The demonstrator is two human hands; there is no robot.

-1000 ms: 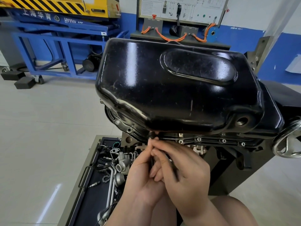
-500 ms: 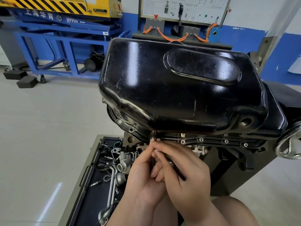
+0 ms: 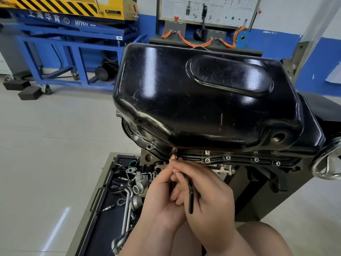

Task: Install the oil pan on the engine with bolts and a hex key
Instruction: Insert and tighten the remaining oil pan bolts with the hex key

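Note:
A glossy black oil pan [image 3: 203, 100] sits upside-up on the engine, its flange running along the near edge. Several silver bolts [image 3: 228, 157] stand in the flange holes to the right. My right hand [image 3: 204, 193] grips a black hex key [image 3: 190, 194], whose long arm hangs down past the palm. My left hand [image 3: 160, 196] is pressed against the right one, its fingertips pinching the key's upper end at a flange hole [image 3: 174, 157]. The key's tip and the bolt there are hidden by my fingers.
A dark parts tray [image 3: 103, 209] with metal fittings and gaskets lies low on the left. The engine stand's handwheel [image 3: 326, 163] sticks out at the right. A blue lift frame [image 3: 73, 52] and a wall training board [image 3: 206, 10] stand behind.
The hex key's long arm has swung lower in my right hand. Both hands stay at the same flange hole; the view shifted slightly.

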